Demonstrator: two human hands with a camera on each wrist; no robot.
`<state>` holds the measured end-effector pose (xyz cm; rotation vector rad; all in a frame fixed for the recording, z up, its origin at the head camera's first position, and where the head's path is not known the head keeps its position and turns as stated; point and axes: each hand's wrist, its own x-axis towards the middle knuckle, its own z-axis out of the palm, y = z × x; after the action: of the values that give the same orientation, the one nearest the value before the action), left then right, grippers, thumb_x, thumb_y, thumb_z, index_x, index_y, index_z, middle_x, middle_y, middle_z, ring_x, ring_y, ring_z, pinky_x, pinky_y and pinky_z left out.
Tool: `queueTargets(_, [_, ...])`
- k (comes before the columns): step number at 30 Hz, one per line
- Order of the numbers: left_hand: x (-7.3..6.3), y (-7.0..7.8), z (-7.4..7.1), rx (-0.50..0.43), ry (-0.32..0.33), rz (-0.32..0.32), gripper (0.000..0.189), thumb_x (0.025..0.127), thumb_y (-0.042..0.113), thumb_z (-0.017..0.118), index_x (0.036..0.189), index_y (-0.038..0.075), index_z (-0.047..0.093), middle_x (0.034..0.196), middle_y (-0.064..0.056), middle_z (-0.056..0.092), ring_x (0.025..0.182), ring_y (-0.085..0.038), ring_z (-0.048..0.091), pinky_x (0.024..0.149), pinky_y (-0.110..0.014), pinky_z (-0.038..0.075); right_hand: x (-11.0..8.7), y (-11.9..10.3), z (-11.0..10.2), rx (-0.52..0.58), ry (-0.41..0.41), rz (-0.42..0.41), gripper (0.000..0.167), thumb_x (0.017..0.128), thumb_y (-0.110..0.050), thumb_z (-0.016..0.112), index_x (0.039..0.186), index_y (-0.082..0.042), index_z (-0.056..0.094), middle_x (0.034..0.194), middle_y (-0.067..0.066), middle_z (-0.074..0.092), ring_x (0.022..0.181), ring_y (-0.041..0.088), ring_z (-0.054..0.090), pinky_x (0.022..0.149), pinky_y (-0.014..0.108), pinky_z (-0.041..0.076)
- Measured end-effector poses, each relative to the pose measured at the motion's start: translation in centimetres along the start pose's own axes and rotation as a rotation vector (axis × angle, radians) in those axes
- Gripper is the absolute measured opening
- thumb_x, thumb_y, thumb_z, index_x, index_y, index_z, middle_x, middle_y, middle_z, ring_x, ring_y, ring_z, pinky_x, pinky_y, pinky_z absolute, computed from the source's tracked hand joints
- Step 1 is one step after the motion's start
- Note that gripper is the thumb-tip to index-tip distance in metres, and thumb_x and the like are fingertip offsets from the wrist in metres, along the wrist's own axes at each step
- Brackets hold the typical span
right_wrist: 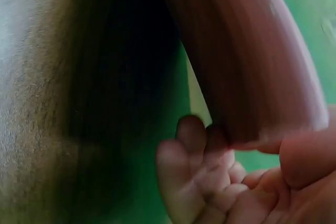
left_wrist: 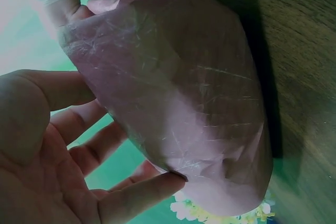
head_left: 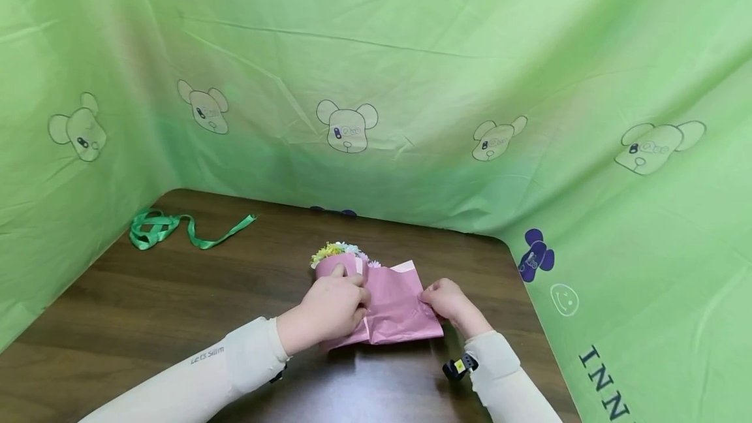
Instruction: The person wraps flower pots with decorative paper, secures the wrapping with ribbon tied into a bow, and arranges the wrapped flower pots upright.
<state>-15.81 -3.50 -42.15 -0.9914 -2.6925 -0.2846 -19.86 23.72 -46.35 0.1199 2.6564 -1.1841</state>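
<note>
A sheet of pink paper is lying on the worktop, near the middle and in front of the person, and is curving around a bunch of small flowers. Yellow, white and pale lilac blooms are peeping out at its far left end, and pale edges are showing along the paper. The left hand is resting over the paper, its grip loose, with the fingers spreading against the sheet rather than clenching. The right hand is pinching the paper's right edge, its grip closing between thumb and fingers; its wrist view is blurring. Both arms are wearing pale sleeves, and a dark strapped device is sitting at the right wrist. Well apart, toward the far left, a green ribbon is lying in loose loops. Behind everything, a green cloth printed with bear heads is hanging.
</note>
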Motion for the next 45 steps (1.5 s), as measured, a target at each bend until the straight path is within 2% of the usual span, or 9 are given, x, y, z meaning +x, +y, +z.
queueTargets(3, [0.0,-0.1,0.0,0.001,0.011,0.006,0.014,0.083,0.024,0.074,0.071,0.03,0.07,0.079,0.009,0.055,0.071,-0.022,0.041,0.048,-0.029,0.031,-0.5,-1.3,0.2,-0.251,0.089,-0.085,0.039,0.085,-0.006,0.058,0.05,-0.015,0.044,0.047,-0.006,0.039,0.046,0.012,0.04,0.047,0.026,0.034])
queueTargets(5, [0.1,-0.2,0.0,-0.003,0.014,0.008,0.015,0.082,0.023,0.074,0.069,0.03,0.069,0.079,0.009,0.055,0.071,-0.022,0.041,0.048,-0.029,0.031,-0.6,-1.9,0.3,-0.385,0.134,-0.126,0.038,0.087,-0.007,0.058,0.051,-0.013,0.047,0.051,-0.003,0.044,0.05,0.017,0.047,0.051,0.032,0.042])
queueTargets(8, [0.1,-0.2,0.0,-0.01,0.012,0.011,0.014,0.082,0.025,0.075,0.069,0.029,0.07,0.078,0.009,0.054,0.071,-0.022,0.04,0.048,-0.029,0.03,-0.6,-2.4,0.8,-0.529,0.181,-0.17,0.03,0.092,-0.008,0.059,0.063,-0.006,0.056,0.064,0.006,0.054,0.064,0.028,0.06,0.066,0.043,0.054])
queueTargets(11, [0.2,-0.1,0.0,-0.013,-0.003,0.005,0.012,0.083,0.029,0.076,0.073,0.028,0.072,0.078,0.008,0.053,0.071,-0.022,0.04,0.05,-0.029,0.031,-0.6,-2.6,1.2,-0.584,0.215,-0.184,0.018,0.097,-0.01,0.061,0.082,0.001,0.06,0.075,0.011,0.06,0.077,0.034,0.067,0.077,0.048,0.057])
queueTargets(16, [0.4,0.1,0.1,-0.01,-0.025,-0.013,0.011,0.084,0.031,0.077,0.075,0.028,0.073,0.078,0.008,0.054,0.073,-0.022,0.04,0.052,-0.03,0.032,-0.8,-2.8,1.5,-0.541,0.259,-0.189,0.014,0.099,-0.009,0.06,0.095,0.004,0.058,0.078,0.014,0.063,0.083,0.035,0.069,0.077,0.049,0.058])
queueTargets(28, [0.4,0.2,0.1,0.016,-0.015,0.007,0.011,0.084,0.032,0.077,0.073,0.029,0.073,0.076,0.008,0.054,0.072,-0.02,0.042,0.06,-0.032,0.032,-1.5,-3.6,1.2,-0.464,0.328,-0.259,0.013,0.097,-0.011,0.064,0.09,-0.001,0.059,0.076,0.011,0.062,0.073,0.03,0.066,0.07,0.048,0.056])
queueTargets(34, [0.3,0.2,0.2,0.049,-0.032,0.001,0.005,0.085,0.03,0.074,0.088,0.027,0.076,0.085,0.006,0.059,0.073,-0.023,0.041,0.055,-0.031,0.031,-1.8,-4.4,1.0,-0.411,0.344,-0.269,0.015,0.096,-0.01,0.065,0.084,-0.005,0.058,0.073,0.008,0.061,0.069,0.025,0.061,0.068,0.043,0.053])
queueTargets(40, [0.6,0.2,-0.1,0.067,-0.139,-0.017,0.032,0.089,0.03,0.069,0.12,0.034,0.076,0.104,0.002,0.065,0.076,-0.024,0.039,0.055,-0.031,0.031,-1.9,-4.7,1.0,-0.381,0.347,-0.252,0.016,0.097,-0.011,0.065,0.084,-0.007,0.057,0.073,0.006,0.06,0.069,0.022,0.059,0.067,0.04,0.051])
queueTargets(45, [1.1,0.2,-0.4,0.113,-0.264,-0.029,0.042,0.09,0.037,0.064,0.131,0.034,0.071,0.127,-0.003,0.064,0.094,-0.03,0.048,0.068,-0.035,0.044,-1.9,-4.6,1.1,-0.374,0.345,-0.247,0.015,0.097,-0.012,0.065,0.085,-0.007,0.057,0.074,0.006,0.06,0.07,0.023,0.058,0.068,0.04,0.051])
